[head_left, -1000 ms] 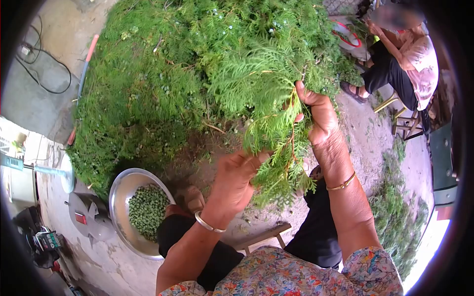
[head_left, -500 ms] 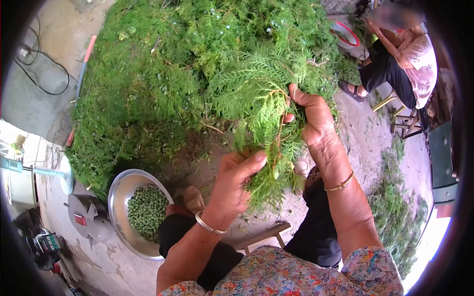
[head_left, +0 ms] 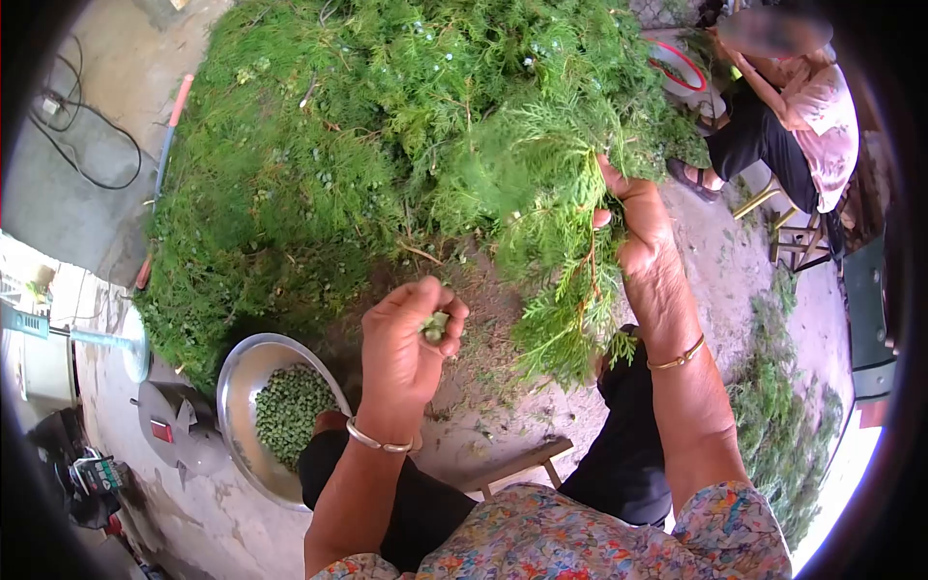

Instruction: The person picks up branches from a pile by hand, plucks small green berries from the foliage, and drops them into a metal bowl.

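Note:
My right hand (head_left: 633, 213) grips a leafy green conifer branch (head_left: 580, 280) by its stem, thumb and fingers closed around it. The flat, feathery sprays hang down toward my knees. My left hand (head_left: 406, 333), apart from the branch, is curled around several small pale-green seed cones (head_left: 435, 327), which show between the fingers. Below and left of that hand stands a wide metal basin (head_left: 237, 387), tilted, holding a heap of similar green cones (head_left: 290, 411).
A large pile of cut conifer branches (head_left: 309, 145) spreads ahead of me. Another person (head_left: 802, 126) sits at the right, near a red-rimmed basin (head_left: 677, 68). A long-handled tool (head_left: 172, 126) lies along the pile's left side. More greenery (head_left: 773, 416) covers the ground at right.
My left hand has come away from the branch, moving left with cones in it. My right hand has shifted slightly right with the branch.

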Motion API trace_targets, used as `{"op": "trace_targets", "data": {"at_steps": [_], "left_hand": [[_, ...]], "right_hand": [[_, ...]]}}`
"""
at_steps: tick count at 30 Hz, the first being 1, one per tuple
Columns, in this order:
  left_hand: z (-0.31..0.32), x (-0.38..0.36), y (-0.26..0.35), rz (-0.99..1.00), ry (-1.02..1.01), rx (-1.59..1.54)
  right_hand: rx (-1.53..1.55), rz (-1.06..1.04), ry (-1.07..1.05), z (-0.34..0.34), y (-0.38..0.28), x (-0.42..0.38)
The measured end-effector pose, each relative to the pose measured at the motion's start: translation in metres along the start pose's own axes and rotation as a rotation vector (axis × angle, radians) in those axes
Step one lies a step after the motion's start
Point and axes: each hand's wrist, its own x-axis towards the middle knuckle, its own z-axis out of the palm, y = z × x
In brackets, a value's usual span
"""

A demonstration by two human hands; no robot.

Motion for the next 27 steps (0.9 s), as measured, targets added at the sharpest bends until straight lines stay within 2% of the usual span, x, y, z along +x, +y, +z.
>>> {"op": "trace_targets", "data": {"at_steps": [1,3,6,7,9,12,15,18,23,25,27], "left_hand": [[0.003,0.0,0.0,0.065,0.032,0.177],[0.011,0.002,-0.006,0.082,0.037,0.176],[0.028,0.002,-0.009,0.028,0.014,0.089],[0.026,0.002,-0.011,0.029,0.014,0.089],[0.021,0.004,-0.015,0.001,-0.14,0.027],[0.027,-0.001,-0.012,-0.043,-0.051,0.021],[0.029,0.001,-0.006,-0.029,-0.132,0.129],[0.037,0.0,-0.005,-0.074,-0.013,0.086],[0.033,0.0,-0.006,-0.072,-0.035,0.199],[0.033,-0.001,-0.008,-0.074,-0.045,0.207],[0.035,-0.001,-0.009,-0.074,-0.014,0.268]], "right_hand": [[0.038,0.057,-0.074,-0.001,0.004,0.002],[0.039,0.085,-0.088,0.0,0.011,0.001],[0.099,0.245,-0.154,0.007,0.019,-0.005],[0.098,0.245,-0.155,0.008,0.022,-0.006],[0.058,0.188,-0.134,0.009,0.028,-0.005],[0.005,0.186,-0.09,0.011,0.027,-0.004],[-0.007,0.172,-0.109,0.009,0.031,0.0],[-0.018,0.191,-0.086,0.009,0.033,0.002],[-0.045,0.221,-0.116,0.008,0.028,-0.001],[0.023,0.209,-0.094,0.008,0.027,-0.002],[0.001,0.18,0.023,0.014,0.025,-0.006]]}}
